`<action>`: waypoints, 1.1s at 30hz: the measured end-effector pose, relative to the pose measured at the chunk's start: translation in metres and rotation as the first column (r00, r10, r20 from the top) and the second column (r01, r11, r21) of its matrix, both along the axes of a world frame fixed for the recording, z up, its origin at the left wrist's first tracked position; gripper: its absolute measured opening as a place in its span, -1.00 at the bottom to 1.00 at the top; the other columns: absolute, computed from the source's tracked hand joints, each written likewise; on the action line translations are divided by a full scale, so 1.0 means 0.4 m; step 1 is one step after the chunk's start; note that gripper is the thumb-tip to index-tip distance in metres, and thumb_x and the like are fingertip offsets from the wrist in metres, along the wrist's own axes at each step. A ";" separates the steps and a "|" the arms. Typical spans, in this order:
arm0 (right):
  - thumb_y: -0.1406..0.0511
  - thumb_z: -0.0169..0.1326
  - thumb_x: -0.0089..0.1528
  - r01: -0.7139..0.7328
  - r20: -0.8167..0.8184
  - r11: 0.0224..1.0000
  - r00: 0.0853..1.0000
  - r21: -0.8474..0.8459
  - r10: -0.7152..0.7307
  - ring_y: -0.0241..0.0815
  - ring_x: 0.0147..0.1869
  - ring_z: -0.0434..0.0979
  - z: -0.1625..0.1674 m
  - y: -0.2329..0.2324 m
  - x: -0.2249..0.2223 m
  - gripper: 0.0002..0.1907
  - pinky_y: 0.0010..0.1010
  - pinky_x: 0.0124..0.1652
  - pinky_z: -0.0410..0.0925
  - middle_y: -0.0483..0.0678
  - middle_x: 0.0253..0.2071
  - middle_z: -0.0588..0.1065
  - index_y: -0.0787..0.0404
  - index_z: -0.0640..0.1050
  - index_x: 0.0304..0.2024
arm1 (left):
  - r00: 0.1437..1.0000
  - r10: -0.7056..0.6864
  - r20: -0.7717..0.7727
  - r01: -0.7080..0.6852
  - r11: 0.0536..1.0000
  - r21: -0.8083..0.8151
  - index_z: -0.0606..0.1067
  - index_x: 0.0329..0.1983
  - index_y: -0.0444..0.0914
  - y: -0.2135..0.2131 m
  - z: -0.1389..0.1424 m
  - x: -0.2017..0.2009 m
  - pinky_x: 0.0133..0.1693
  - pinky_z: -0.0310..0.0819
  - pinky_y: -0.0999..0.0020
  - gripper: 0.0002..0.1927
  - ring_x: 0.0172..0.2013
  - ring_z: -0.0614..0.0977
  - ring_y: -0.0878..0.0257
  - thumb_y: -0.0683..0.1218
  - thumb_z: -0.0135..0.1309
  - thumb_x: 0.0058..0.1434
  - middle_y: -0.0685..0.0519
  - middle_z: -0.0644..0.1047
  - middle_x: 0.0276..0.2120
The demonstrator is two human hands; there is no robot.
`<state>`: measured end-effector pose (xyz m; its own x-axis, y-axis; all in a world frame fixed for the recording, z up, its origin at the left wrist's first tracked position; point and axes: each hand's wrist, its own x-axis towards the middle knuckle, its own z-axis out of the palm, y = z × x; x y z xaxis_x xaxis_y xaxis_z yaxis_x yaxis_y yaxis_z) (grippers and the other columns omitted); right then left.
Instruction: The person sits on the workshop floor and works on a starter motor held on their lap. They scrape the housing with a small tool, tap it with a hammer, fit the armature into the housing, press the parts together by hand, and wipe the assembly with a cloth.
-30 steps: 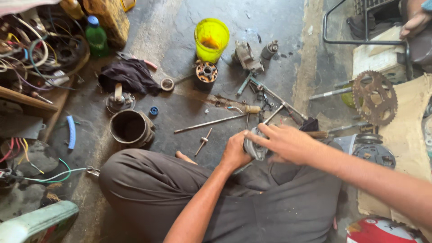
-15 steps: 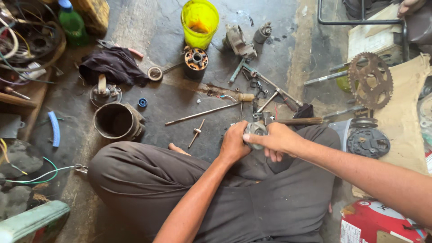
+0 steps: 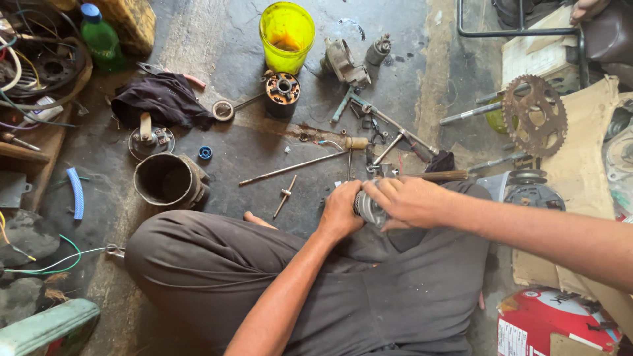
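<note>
The person sits cross-legged on the concrete floor (image 3: 217, 148), and both hands meet over the lap on a small ribbed metal cylinder (image 3: 368, 208), grey and dull, which looks like a motor or pump part. The left hand (image 3: 341, 212) is wrapped around its near end, fingers curled shut on it from the left side; the right hand (image 3: 409, 200) lies over the top and right end, fingers bent down across the ribs, so most of the part is hidden between the two palms. It is judged stiff and fairly heavy for its size, probably greasy, so a firm grip around the ribbed body, where the grooves give purchase, seems safer than a pinch at the smooth ends. The part sits just above the dark trousers (image 3: 369, 296), not touching the floor. Just beyond the hands lie a long thin rod (image 3: 293, 169), a small T-shaped pin (image 3: 285, 195) and a wooden-handled tool (image 3: 443, 175). Farther off stand a yellow plastic cup (image 3: 287, 34), a copper-wound stator (image 3: 283, 89), an open dark metal housing (image 3: 168, 180) and a rusty sprocket (image 3: 534, 114).
</note>
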<state>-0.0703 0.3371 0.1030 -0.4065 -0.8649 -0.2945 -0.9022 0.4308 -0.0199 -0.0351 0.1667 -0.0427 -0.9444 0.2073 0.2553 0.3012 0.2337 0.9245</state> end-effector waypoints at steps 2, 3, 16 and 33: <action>-0.23 0.16 0.07 0.391 0.072 0.920 0.918 0.005 -0.390 0.15 -0.28 0.61 -0.004 -0.030 0.026 -0.08 -0.11 -0.31 0.45 0.19 -0.35 0.56 0.47 0.42 0.03 | 0.998 0.005 0.067 -0.006 1.000 0.022 0.44 -0.17 -0.27 -0.001 0.004 0.002 -0.12 0.45 -0.01 -0.49 -0.14 0.56 -0.21 -0.16 0.37 -0.23 -0.16 0.55 -0.27; -0.29 0.14 0.09 0.566 0.109 0.824 0.818 0.020 -0.564 0.16 -0.36 0.62 -0.003 -0.049 0.034 -0.10 -0.09 -0.36 0.45 0.18 -0.45 0.57 0.45 0.49 -0.10 | 0.995 0.008 0.103 -0.011 0.999 0.032 0.45 -0.18 -0.26 -0.003 0.009 0.004 -0.13 0.45 -0.01 -0.47 -0.15 0.57 -0.20 -0.12 0.44 -0.21 -0.16 0.55 -0.28; -0.12 0.22 -0.07 0.229 -0.079 0.970 0.969 -0.088 -0.236 0.08 -0.23 0.61 0.081 -0.074 -0.020 -0.12 -0.21 -0.31 0.44 0.14 -0.20 0.57 0.36 0.49 0.09 | 0.997 -0.020 0.081 0.021 1.000 -0.016 0.45 -0.18 -0.26 -0.027 0.005 -0.012 -0.11 0.46 0.00 -0.54 -0.13 0.57 -0.18 -0.20 0.35 -0.17 -0.14 0.54 -0.26; -0.15 0.30 0.10 0.674 0.214 0.738 0.716 0.039 -0.665 0.24 -0.33 0.60 -0.020 -0.024 0.080 -0.22 -0.06 -0.34 0.44 0.27 -0.50 0.54 0.46 0.50 -0.13 | 0.996 -0.027 0.080 0.026 1.000 0.010 0.44 -0.24 -0.27 -0.008 0.010 0.019 -0.15 0.40 -0.03 -0.51 -0.15 0.53 -0.21 -0.22 0.34 -0.29 -0.15 0.52 -0.30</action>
